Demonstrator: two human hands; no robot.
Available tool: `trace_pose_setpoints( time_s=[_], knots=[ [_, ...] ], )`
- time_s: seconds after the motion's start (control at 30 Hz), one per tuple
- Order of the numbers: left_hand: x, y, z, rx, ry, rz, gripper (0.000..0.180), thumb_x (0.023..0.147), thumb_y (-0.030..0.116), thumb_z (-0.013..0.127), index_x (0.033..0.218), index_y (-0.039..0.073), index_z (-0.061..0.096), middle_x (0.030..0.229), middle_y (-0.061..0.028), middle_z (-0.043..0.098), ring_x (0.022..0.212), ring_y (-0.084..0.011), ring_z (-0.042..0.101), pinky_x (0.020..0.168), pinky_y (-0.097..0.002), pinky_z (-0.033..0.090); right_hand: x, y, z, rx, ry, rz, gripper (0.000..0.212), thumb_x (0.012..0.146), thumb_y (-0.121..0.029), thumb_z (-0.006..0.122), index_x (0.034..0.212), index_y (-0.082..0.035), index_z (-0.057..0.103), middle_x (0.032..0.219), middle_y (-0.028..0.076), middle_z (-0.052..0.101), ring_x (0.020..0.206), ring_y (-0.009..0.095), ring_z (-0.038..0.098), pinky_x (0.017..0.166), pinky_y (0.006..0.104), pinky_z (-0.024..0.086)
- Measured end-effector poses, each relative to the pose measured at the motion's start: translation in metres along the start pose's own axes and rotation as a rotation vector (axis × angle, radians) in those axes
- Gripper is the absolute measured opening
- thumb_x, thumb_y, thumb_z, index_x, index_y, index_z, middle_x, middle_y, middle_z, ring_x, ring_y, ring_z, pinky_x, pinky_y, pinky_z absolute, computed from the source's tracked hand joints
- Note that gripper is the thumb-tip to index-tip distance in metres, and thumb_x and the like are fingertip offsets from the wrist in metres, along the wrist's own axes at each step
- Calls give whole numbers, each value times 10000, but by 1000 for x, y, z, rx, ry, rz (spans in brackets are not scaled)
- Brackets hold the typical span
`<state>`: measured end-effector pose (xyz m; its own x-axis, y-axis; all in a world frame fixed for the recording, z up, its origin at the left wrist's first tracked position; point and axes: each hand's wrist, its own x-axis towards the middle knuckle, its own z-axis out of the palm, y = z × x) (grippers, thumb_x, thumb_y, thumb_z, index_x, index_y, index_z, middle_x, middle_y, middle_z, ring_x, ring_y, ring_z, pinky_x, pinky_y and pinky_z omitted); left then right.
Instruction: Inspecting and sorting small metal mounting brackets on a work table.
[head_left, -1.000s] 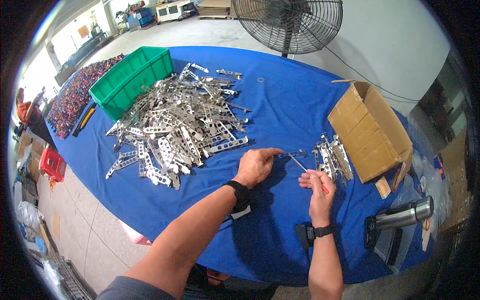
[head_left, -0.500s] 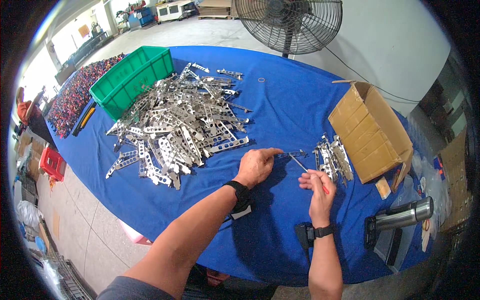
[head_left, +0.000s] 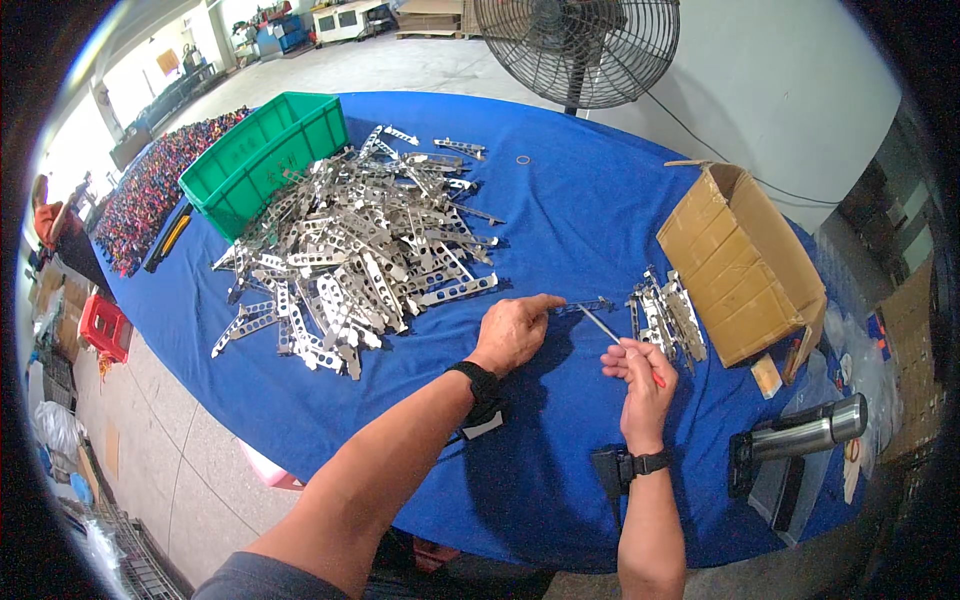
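Near the middle of the blue-covered table, my left hand (head_left: 512, 333) is closed on the left end of a perforated metal strip (head_left: 590, 304). Its fingertips hide that end, while the far end points right. My right hand (head_left: 645, 385) grips a slim metal tool (head_left: 598, 322) with a red handle, its shaft slanting up and left. The shaft's tip is at or just by the strip; contact cannot be made out. Just beyond my right hand lies a small stack of similar metal strips (head_left: 668, 315). A large heap of perforated metal strips (head_left: 350, 250) covers the left part of the table.
A green crate (head_left: 262, 160) stands behind the heap, beside a yellow-and-black cutter (head_left: 172, 238). An open cardboard box (head_left: 725, 275) tilts at the right, with a steel flask (head_left: 810, 430) nearer me. Past the table's far edge is a large fan (head_left: 577, 45).
My right hand has shifted slightly right with the red-handled tool. The left hand and the metal strip stay in place.
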<state>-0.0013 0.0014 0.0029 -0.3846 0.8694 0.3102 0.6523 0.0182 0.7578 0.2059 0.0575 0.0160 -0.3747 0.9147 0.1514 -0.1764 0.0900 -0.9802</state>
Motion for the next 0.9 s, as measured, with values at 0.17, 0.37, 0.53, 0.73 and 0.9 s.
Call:
trace_pose_setpoints(
  time_s=[0.17,0.37,0.53,0.73,0.9],
  knots=[
    [0,1,0,11,-23,-50,269,878,131,535,1082,158,710,765,-192,665,744,-371,659,677,-469,512,1,-3,2,-10,57,28,242,975,-139,528,1060,54,647,937,149,686,816,212,686,691,315,560],
    [1,-2,-1,-35,-43,-75,261,881,132,538,1077,168,707,781,-188,670,758,-373,663,678,-470,513,-2,-2,5,-22,25,26,256,963,-129,497,1031,63,652,904,162,689,786,228,689,691,321,556],
    [1,-2,-1,-9,-44,-47,281,878,126,537,1098,175,705,824,-187,683,790,-376,666,711,-478,517,-2,-2,4,-96,31,-8,259,973,-139,487,1030,57,648,892,165,685,773,219,687,693,322,555],
    [0,0,-4,-48,-45,-38,273,883,131,542,1101,154,704,789,-196,671,748,-380,655,683,-461,504,-3,2,1,-113,22,-55,199,968,-93,505,1013,51,635,897,143,689,788,194,681,706,309,552],
    [1,1,0,-78,-19,-7,273,891,124,542,1110,134,705,720,-183,653,662,-323,659,643,-409,492,-3,-7,4,-37,5,-58,190,970,-93,509,991,45,637,895,131,693,780,181,679,697,297,553]
  ],
)
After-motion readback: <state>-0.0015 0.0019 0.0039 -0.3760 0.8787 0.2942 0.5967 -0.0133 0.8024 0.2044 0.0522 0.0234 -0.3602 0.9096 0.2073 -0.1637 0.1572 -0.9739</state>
